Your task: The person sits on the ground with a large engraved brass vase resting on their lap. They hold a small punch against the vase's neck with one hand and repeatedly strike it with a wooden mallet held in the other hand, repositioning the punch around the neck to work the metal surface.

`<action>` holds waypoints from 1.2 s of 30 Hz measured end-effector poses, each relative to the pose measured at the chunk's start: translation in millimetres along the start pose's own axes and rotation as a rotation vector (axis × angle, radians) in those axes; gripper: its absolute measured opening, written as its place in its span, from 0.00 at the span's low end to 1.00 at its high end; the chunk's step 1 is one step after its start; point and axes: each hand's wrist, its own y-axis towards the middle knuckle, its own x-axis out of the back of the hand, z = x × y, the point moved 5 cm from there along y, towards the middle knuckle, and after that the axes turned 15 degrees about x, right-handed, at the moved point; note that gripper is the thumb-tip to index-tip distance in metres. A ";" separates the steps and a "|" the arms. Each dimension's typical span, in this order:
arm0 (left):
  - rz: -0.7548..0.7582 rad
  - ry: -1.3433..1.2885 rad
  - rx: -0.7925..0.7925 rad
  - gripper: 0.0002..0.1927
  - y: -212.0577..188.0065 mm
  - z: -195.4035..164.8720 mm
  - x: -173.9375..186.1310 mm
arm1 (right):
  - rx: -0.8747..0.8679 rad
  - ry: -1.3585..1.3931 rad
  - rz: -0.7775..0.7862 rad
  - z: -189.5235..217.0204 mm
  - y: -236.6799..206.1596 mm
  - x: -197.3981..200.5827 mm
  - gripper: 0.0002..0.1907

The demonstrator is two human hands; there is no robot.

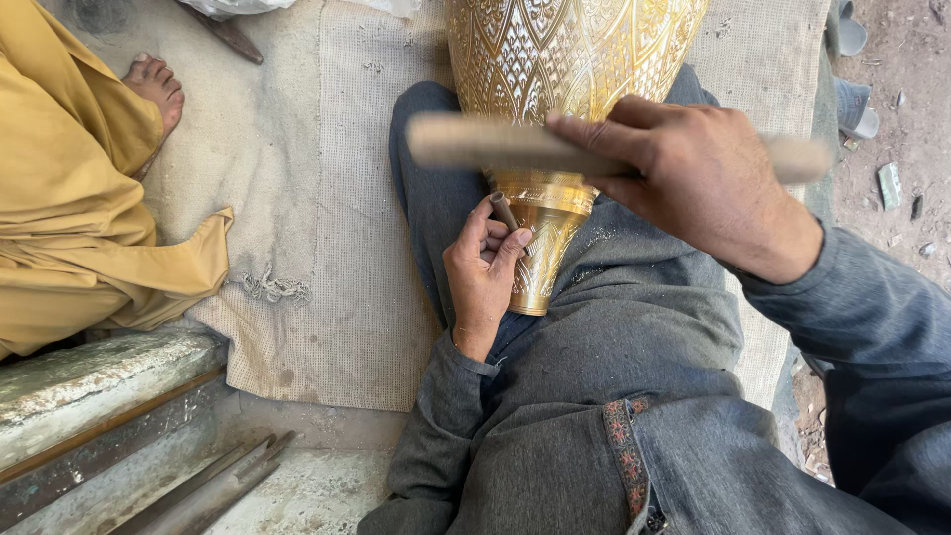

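The vase (555, 59), brass and finely engraved, is lying across the person's lap, its narrow foot pointing toward the body. The left hand (482, 267) is pinching a short punch (504, 210) between thumb and fingers, the tip pressing against the foot. The right hand (693, 173) is gripping a wooden stick (475, 144), blurred, crossing above the punch. A woven mat (337, 248) is lying under the legs. Another person's bare foot (156, 86) and yellow cloth (79, 198) are resting on the left.
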 end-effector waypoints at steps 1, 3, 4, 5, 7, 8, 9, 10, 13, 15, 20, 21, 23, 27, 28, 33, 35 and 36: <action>-0.003 0.017 0.011 0.26 -0.3 0.1 0.1 | 0.007 -0.025 0.120 0.3 -2.1 -5.9 0.27; -0.007 0.031 0.005 0.27 -0.1 -1.2 -0.8 | 0.026 -0.085 0.357 0.0 -7.6 -16.0 0.28; 0.000 0.034 -0.008 0.27 -1.0 -2.3 -1.1 | 0.026 -0.083 0.272 0.4 -7.1 -12.6 0.27; 0.008 0.037 -0.018 0.28 -2.0 -3.0 -1.4 | 0.024 -0.080 0.189 0.8 -6.9 -8.7 0.26; -0.002 0.012 0.014 0.26 -1.9 -1.9 -0.1 | 0.024 -0.047 0.103 1.3 -6.7 -4.4 0.24; -0.001 0.000 0.033 0.26 -2.3 -1.0 0.1 | 0.011 -0.015 0.102 0.8 -6.6 -4.1 0.24; 0.012 0.018 0.024 0.25 -3.0 -1.3 -0.8 | 0.000 0.013 0.099 0.4 -6.1 -4.2 0.24; 0.021 0.035 0.009 0.25 -2.9 -1.9 -1.5 | 0.012 -0.074 0.222 -0.4 -6.1 -7.8 0.25; -0.013 -0.025 -0.016 0.24 -5.9 -1.5 2.2 | 0.004 -0.185 0.362 -3.3 -9.5 -7.9 0.26; -0.027 -0.079 -0.016 0.23 -6.4 0.3 4.0 | -0.026 -0.081 0.148 -5.1 -8.3 2.8 0.26; 0.020 -0.141 0.020 0.23 -4.7 7.5 2.1 | 0.014 -0.089 0.059 -3.1 -7.0 7.3 0.29; 0.011 -0.133 0.008 0.22 -4.4 8.0 1.7 | 0.035 -0.090 0.039 -1.7 -5.9 8.0 0.29; -0.006 -0.116 -0.012 0.22 -5.1 8.8 1.2 | 0.011 -0.051 0.046 -1.1 -3.1 6.8 0.30; 0.005 -0.150 -0.007 0.24 -4.5 11.3 1.4 | 0.053 -0.038 0.228 3.4 5.2 -1.6 0.30; 0.008 -0.130 -0.004 0.25 -3.6 11.7 1.7 | 0.046 -0.033 0.189 4.0 7.6 0.4 0.29; 0.008 -0.091 0.017 0.26 2.0 13.2 3.0 | -0.018 0.058 0.013 3.8 16.0 9.9 0.34; 0.005 -0.079 0.002 0.27 3.7 12.4 2.5 | 0.010 -0.143 0.244 6.5 16.6 3.0 0.31; 0.015 -0.093 0.008 0.28 2.6 12.6 2.5 | 0.020 -0.238 0.361 7.6 15.9 -0.8 0.29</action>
